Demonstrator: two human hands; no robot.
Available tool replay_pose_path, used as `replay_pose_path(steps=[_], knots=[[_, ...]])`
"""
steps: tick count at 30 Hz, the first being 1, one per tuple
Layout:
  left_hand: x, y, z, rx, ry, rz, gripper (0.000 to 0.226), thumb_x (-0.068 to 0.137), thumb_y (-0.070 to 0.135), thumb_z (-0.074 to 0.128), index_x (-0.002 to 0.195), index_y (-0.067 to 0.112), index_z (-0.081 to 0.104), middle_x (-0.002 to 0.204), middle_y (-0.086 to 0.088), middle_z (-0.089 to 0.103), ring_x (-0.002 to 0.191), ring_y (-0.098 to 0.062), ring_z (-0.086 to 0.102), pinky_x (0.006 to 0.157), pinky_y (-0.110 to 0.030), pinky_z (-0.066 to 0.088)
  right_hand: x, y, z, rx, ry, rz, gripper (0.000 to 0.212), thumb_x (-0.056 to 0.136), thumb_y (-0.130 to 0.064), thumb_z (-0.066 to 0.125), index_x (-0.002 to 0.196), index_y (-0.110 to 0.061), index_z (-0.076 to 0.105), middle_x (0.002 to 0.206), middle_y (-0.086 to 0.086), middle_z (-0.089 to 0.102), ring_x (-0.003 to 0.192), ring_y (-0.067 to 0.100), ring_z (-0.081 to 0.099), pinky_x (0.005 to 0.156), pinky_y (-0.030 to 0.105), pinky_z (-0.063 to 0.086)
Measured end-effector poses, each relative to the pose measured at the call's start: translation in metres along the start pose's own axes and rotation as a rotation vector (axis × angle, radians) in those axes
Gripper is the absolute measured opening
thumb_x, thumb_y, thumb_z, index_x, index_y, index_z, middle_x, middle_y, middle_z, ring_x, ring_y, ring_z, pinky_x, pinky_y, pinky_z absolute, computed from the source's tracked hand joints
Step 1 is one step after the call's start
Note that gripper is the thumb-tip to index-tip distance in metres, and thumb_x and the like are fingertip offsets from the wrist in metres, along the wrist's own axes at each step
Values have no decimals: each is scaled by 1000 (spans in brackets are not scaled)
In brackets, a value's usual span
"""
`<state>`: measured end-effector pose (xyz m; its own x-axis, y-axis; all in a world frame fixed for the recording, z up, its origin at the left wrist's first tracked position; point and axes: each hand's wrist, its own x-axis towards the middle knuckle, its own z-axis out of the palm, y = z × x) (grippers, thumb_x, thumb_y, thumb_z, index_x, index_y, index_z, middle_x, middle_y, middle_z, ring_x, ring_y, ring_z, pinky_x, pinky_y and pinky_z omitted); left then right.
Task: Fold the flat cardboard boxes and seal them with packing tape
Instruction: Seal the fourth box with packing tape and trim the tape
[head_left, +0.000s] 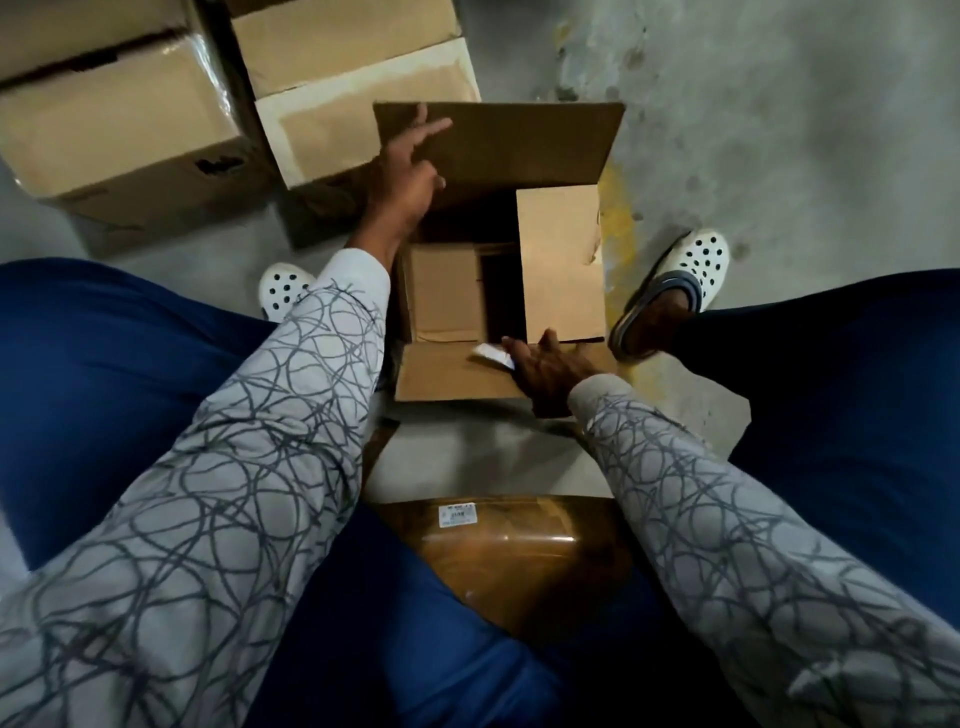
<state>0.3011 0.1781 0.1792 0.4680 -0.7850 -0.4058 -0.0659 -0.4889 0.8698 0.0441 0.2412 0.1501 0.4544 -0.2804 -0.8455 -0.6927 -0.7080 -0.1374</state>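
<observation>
**Concrete floor, open carton between the feet**

Bare grey concrete (779, 130), stained and crossed by a worn yellow painted line (618, 208), is the work surface, and the person sits low over it with white clogs (696, 265) planted either side. The open box (561, 260) stands between the feet, its top flaps not yet closed.

The left hand (405, 176) lies spread against the inner face of the far flap (519, 145), fingers straight and holding nothing. The right hand (545, 366) rests flat on the near flap (447, 371). A small white slip (491, 356) lies at its fingertips, and whether they pin it cannot be told.

Single-wall cardboard like this is probably light and fairly stiff, bending cleanly only along its scored creases. Flat palms near a flap's free edge should swing it over better than a pinch, which may dent the board. The box looks empty, so it could skid on the smooth floor unless one hand steadies it.

Beyond the left hand sit two closed boxes (119, 119), the nearer-left one glossy with tape. Below the right wrist, close to the body, lies a brown plastic-wrapped bundle (498, 551) bearing a label.
</observation>
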Motion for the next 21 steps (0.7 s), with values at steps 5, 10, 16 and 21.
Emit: replay_pose_path(steps=[5, 10, 16, 21], knots=[[2, -10, 11, -422, -89, -250, 33, 90, 2, 45, 110, 8, 70, 102, -18, 73, 76, -25, 72, 69, -39, 59, -8, 0, 17, 186, 680, 110, 41, 80, -31, 70, 107, -6, 53, 102, 14, 56, 91, 36, 61, 82, 52, 43], [2, -75, 16, 375, 102, -336, 38, 75, 6, 67, 106, 28, 59, 103, -5, 68, 82, -19, 68, 71, -34, 60, -9, 4, -17, 162, 868, 480, 73, 67, -68, 70, 107, -10, 52, 114, 12, 49, 106, 32, 45, 90, 51, 31], [-14, -66, 21, 666, -389, -315, 15, 84, 17, 71, 99, 13, 73, 102, -5, 73, 93, -21, 65, 77, -30, 52, 9, 0, -35, 174, 902, 441, 47, 70, -43, 73, 100, -14, 52, 101, 12, 54, 96, 33, 49, 80, 45, 31], [-20, -66, 11, 669, 55, -65, 19, 82, 22, 64, 101, 22, 68, 113, -8, 69, 110, -29, 62, 95, -38, 50, 42, 10, -28, 500, 749, 501, 32, 85, -19, 68, 108, -3, 53, 107, 20, 60, 100, 42, 56, 80, 46, 42]])
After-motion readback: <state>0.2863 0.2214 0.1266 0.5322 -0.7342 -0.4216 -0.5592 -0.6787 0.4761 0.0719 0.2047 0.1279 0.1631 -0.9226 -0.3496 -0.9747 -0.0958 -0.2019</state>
